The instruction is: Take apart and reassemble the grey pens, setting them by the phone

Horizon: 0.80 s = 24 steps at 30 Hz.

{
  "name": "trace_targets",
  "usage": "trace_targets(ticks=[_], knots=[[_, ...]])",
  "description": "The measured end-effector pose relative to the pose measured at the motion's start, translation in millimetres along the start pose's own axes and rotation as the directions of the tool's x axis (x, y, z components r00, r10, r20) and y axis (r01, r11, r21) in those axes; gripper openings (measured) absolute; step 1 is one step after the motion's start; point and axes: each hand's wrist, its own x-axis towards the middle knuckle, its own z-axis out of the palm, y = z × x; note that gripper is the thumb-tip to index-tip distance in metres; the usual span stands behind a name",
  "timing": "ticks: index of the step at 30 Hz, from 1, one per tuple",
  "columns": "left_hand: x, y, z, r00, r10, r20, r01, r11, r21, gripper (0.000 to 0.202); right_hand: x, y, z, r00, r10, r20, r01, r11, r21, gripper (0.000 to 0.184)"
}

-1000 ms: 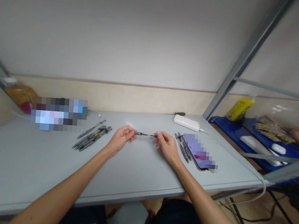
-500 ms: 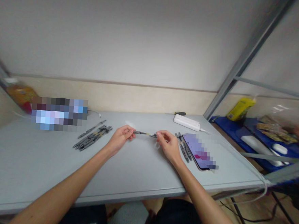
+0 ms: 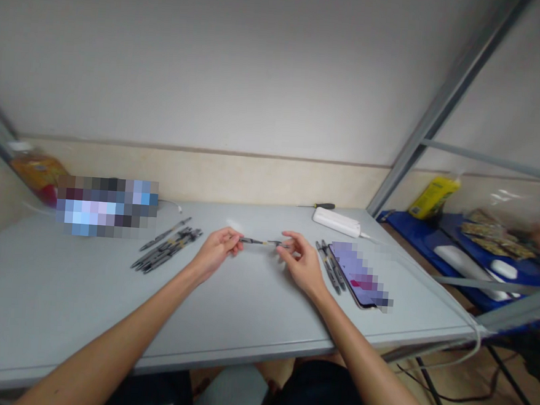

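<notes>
A slim dark pen (image 3: 254, 241) with a yellowish band is held level above the desk, between my two hands. My left hand (image 3: 218, 248) pinches its left end between thumb and fingers. At the other end, my right hand (image 3: 303, 263) has its thumb against the pen, with the index finger lifted away from it; the other fingers are partly hidden. Left of my left hand lies a group of similar grey-black pens (image 3: 167, 249). Just right of my right hand, a few more pens (image 3: 332, 268) lie beside a phone (image 3: 355, 273), its screen partly blurred.
A white power strip (image 3: 337, 222) with a cable lies at the back right of the desk (image 3: 244, 312), near a screwdriver (image 3: 325, 206). Bottles and a pixelated object stand back left. Beyond the metal frame (image 3: 412, 154) are a yellow packet (image 3: 434, 197) and another person's hand.
My right index finger has lifted and spread away from the thumb, showing more of the pen's right end. My left hand keeps its pinch, nearly unmoved.
</notes>
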Motion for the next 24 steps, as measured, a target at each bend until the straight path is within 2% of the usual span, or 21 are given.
trace_targets(ticks=[3,7,8,11,14,16,19,24], knots=[[-0.6,1.0,0.0,1.000,-0.002,-0.006,0.002,1.000,0.001,0.025,-0.7,0.8,0.5,0.999,-0.004,0.039,0.006,0.998,-0.056,0.026],[-1.8,1.0,1.5,1.000,0.001,0.025,-0.002,1.000,0.018,0.026,-2.0,0.4,0.3,0.998,0.044,0.048,-0.035,0.984,-0.174,0.051],[-1.9,1.0,1.9,1.000,0.003,0.029,-0.003,1.000,0.016,0.026,-2.0,0.0,0.1,0.998,0.043,0.040,-0.036,0.984,-0.173,0.052],[-1.6,2.1,2.4,1.000,-0.004,0.012,0.004,1.000,-0.007,0.024,-1.6,-0.7,-0.6,1.000,-0.022,-0.008,0.021,0.994,-0.105,0.032],[-1.7,4.4,2.6,0.999,-0.033,-0.021,0.032,0.999,-0.032,0.021,-1.9,-0.5,-0.6,0.994,-0.111,-0.014,0.109,0.988,-0.110,0.038],[-2.2,6.0,2.8,0.998,-0.063,-0.029,0.061,0.997,-0.048,0.019,-3.0,-0.5,0.0,0.990,-0.142,0.007,0.141,0.975,-0.171,0.029],[-2.9,7.1,2.9,0.996,-0.091,-0.018,0.090,0.994,-0.055,0.019,-4.8,-1.4,0.9,0.992,-0.123,0.035,0.128,0.964,-0.235,0.022],[-3.2,5.2,0.7,0.998,-0.053,0.032,0.054,0.998,-0.029,0.024,-4.5,-2.4,0.8,0.993,-0.074,0.089,0.097,0.954,-0.285,0.033]])
